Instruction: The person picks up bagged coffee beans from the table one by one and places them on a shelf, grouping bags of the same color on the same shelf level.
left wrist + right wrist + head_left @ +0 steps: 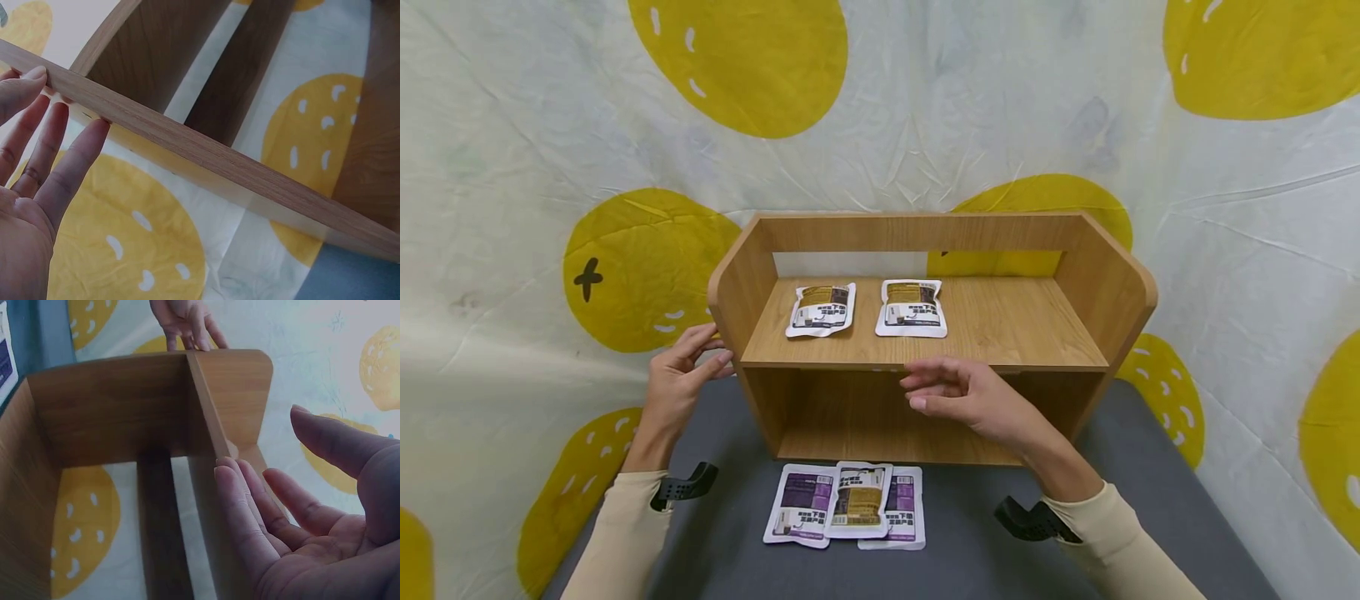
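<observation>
A two-tier wooden shelf (1015,325) stands in the middle of the head view. My left hand (681,375) is at its left side panel; in the left wrist view the thumb and a fingertip touch the panel's edge (181,140), with the fingers mostly straight. In front of the middle board's front edge hovers my right hand (973,400), holding nothing, its fingers loosely bent and thumb apart in the right wrist view. Two white pouches with brown-and-black labels lie on the upper board, a left pouch (822,310) and a right pouch (912,308).
Before the shelf, on the dark grey table (730,550), lie a purple-labelled pouch (801,504), a brown-labelled pouch (859,500) and another purple-labelled pouch (907,508). The brown one overlaps both. A white cloth (895,108) with yellow shapes hangs behind.
</observation>
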